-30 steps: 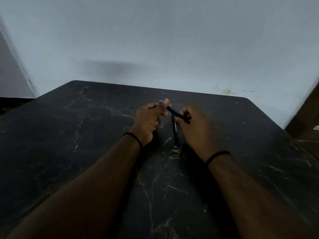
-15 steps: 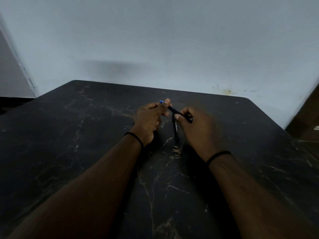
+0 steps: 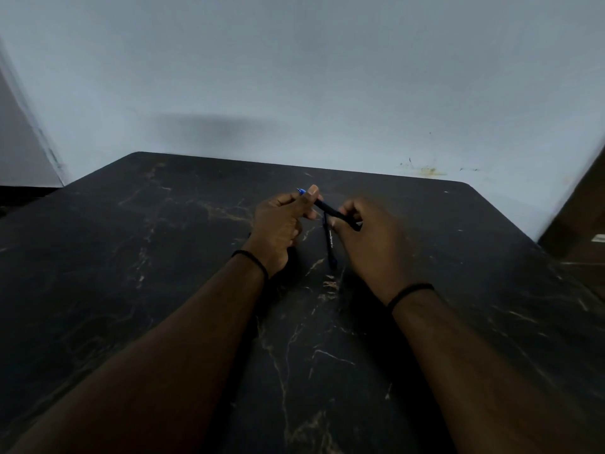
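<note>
Moved almost nothing since before: kept the black pen (image 3: 334, 212) pinched between left hand (image 3: 278, 224) and right hand (image 3: 373, 244), mid-table, just above a second pen (image 3: 330, 247). Worked over a dark marbled table (image 3: 163, 257), pale wall (image 3: 294, 77) at far edge.

- Table (image 3: 163, 257): black top with pale marble-pattern veining, rounded far corners, far edge set against the wall (image 3: 294, 77).
- Lettered pen (image 3: 330, 245): black body with white print, located at mid-top, pointing toward the near edge. Contact with the surface cannot be confirmed.
</note>
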{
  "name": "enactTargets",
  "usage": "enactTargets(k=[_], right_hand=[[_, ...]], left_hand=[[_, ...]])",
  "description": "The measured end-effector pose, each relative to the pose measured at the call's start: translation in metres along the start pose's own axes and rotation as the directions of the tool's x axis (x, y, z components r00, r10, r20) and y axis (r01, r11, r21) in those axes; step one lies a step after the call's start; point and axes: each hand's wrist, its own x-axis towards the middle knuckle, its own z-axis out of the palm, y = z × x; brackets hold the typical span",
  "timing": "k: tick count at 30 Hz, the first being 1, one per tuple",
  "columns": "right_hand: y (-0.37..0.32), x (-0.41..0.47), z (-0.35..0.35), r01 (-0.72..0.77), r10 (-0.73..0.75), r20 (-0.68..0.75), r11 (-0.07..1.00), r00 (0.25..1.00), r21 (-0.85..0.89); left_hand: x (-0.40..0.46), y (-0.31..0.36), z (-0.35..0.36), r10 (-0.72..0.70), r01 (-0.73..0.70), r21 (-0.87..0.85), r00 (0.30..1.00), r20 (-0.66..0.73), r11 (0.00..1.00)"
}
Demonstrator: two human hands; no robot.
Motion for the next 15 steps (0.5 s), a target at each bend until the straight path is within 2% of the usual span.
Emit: enactTargets(k=[4,9,15], right_hand=[[-0.0030,-0.0004,-0.0012,0.054,-0.054,0.005,0.997,0.999,-0.053],[-0.0053,-0.0014,-0.0023,-0.013,0.015,-0.041,0.999,0.999,0.029],[-0.0059,-0.0014,-0.0061,0.018,-0.018,0.001,0.998,1.000,-0.067]], left_hand=[[0.0009,-0.0002,-0.0004,0.000,0.000,0.011,1.000,-0.008,1.000],[0.0013,-0.0014,0.0004,0.014,-0.014,-0.008,1.000,0.001,1.000],[0.0030,-0.0027,-0.0021,0.012,-0.012,-0.014,1.000,0.005,1.000]])
